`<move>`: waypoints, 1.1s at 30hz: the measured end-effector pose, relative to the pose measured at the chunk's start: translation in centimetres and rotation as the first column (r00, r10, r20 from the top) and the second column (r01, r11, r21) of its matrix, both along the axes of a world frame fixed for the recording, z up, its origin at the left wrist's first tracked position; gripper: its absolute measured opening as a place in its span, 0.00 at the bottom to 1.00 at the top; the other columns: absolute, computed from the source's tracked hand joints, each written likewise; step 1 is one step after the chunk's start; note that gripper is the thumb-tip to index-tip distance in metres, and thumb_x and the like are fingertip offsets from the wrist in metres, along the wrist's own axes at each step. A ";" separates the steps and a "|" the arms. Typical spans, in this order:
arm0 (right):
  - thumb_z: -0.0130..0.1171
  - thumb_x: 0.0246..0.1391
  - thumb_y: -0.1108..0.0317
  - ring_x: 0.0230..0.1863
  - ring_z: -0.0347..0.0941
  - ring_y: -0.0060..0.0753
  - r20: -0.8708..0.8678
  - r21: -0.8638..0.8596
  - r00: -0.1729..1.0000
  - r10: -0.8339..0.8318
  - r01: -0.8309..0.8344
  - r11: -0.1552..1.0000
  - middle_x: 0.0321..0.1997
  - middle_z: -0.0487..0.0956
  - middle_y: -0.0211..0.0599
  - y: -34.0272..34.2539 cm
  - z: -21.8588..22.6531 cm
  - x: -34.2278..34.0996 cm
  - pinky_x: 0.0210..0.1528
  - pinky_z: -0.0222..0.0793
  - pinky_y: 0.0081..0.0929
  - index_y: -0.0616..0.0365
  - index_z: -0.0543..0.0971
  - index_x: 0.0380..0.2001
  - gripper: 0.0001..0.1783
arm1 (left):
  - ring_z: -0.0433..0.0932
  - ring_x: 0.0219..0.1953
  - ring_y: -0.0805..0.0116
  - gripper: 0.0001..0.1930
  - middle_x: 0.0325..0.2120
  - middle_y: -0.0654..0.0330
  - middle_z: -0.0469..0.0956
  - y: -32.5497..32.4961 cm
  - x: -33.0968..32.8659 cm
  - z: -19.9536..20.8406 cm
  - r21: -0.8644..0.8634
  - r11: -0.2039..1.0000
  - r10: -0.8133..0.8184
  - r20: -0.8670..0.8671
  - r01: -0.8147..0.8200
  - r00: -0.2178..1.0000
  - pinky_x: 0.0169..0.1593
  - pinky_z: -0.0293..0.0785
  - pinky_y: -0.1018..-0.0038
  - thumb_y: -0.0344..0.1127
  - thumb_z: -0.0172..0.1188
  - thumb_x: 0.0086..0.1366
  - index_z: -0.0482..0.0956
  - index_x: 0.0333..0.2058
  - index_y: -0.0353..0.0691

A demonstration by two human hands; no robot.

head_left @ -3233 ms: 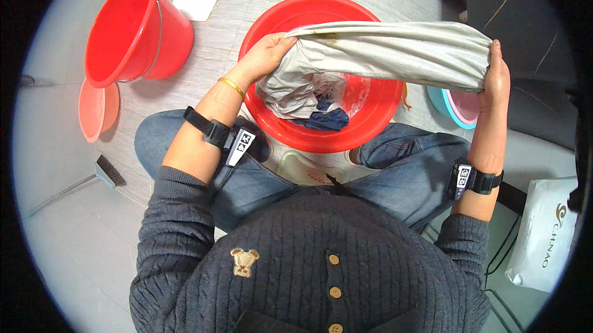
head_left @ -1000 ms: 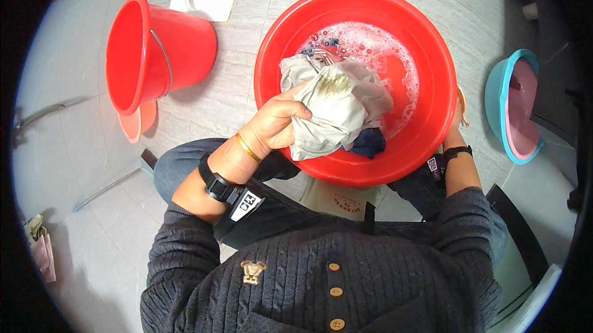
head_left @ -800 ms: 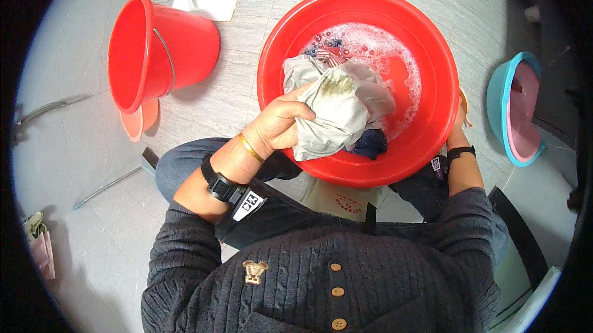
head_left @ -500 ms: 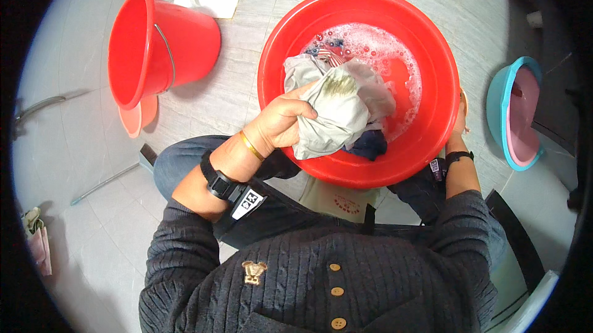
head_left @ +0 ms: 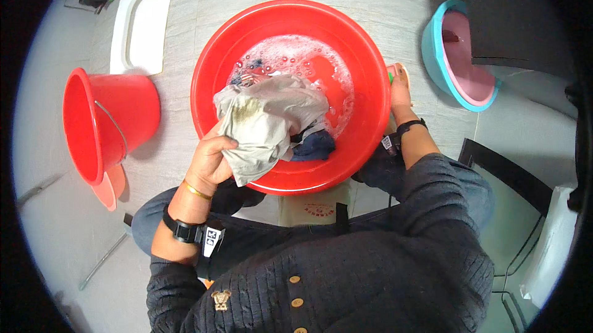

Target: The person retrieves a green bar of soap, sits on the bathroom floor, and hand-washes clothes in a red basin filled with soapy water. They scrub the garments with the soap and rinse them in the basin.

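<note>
My left hand [head_left: 210,160] grips a pale grey garment [head_left: 259,129] by its near left edge, thumb on top. A greenish-brown stain marks the cloth facing up. The garment hangs over the near left part of a big red basin [head_left: 364,49] holding foamy water. Dark blue cloth [head_left: 314,146] and a striped piece [head_left: 248,79] lie under and beside it. Outside the basin's right rim, my right hand [head_left: 400,93] has its fingers drawn together at a small pinkish dish-like thing with a bit of green; what they hold is too small to make out.
A red bucket [head_left: 133,107] with a wire handle stands at left, a pink scoop-like piece [head_left: 110,188] beside it. Behind is a white floor fixture [head_left: 157,30]. At right sit a turquoise basin [head_left: 434,55] with a pink one inside and a black chair-like frame [head_left: 506,172].
The view has shifted, so the basin and bucket sit further left in it. My left hand still holds the grey garment. More of my right hand shows past the basin's rim.
</note>
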State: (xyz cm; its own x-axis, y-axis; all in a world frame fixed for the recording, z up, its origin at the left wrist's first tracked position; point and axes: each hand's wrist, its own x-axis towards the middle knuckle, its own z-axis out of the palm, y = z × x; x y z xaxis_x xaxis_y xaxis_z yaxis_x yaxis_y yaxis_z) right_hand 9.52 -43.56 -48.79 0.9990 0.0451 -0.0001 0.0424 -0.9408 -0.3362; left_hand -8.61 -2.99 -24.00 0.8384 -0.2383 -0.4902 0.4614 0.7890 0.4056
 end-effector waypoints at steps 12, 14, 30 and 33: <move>0.57 0.50 0.68 0.52 0.70 0.54 0.115 0.118 0.991 0.070 -0.084 0.990 0.50 0.73 0.53 -0.4 3.3 -1.0 0.51 0.67 0.44 0.53 0.64 0.56 0.28 | 0.68 0.55 0.52 0.32 0.52 0.47 0.69 -0.3 0.3 -0.4 0.023 1.000 0.006 0.047 -0.007 0.999 0.61 0.62 0.61 0.20 0.46 0.47 0.61 0.57 0.31; 0.58 0.49 0.67 0.50 0.71 0.55 -0.115 0.153 0.993 -0.013 0.031 0.988 0.48 0.75 0.54 -0.4 5.7 -0.7 0.49 0.68 0.43 0.53 0.63 0.57 0.30 | 0.69 0.55 0.52 0.32 0.52 0.47 0.69 -0.2 0.4 -0.3 -0.047 0.999 -0.008 0.057 0.011 0.998 0.61 0.62 0.62 0.19 0.45 0.47 0.61 0.56 0.31; 0.45 0.60 0.59 0.54 0.65 0.53 0.136 0.359 0.818 0.559 -0.566 0.742 0.49 0.72 0.50 26.5 30.7 -9.4 0.55 0.60 0.41 0.53 0.69 0.51 0.18 | 0.73 0.49 0.54 0.30 0.48 0.51 0.71 -2.4 0.7 2.7 -0.290 0.957 -0.017 0.064 0.035 0.998 0.56 0.67 0.61 0.18 0.45 0.49 0.63 0.55 0.35; 0.46 0.58 0.56 0.54 0.64 0.53 -0.204 0.585 0.802 0.562 -0.360 0.727 0.48 0.73 0.47 27.7 28.8 -10.1 0.55 0.60 0.44 0.52 0.69 0.50 0.19 | 0.72 0.51 0.54 0.27 0.49 0.51 0.71 -2.1 -0.1 2.4 -0.354 0.928 -0.037 0.208 0.111 0.977 0.57 0.66 0.58 0.25 0.49 0.53 0.64 0.54 0.37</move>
State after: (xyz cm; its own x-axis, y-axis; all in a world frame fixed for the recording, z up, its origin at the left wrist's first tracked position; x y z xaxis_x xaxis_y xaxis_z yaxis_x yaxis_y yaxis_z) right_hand -0.61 -15.81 -20.04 0.7846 0.5939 -0.1779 0.2125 -0.5273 -0.8227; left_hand -8.75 -5.06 -21.57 0.8813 -0.4337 -0.1875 0.4654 0.8653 0.1863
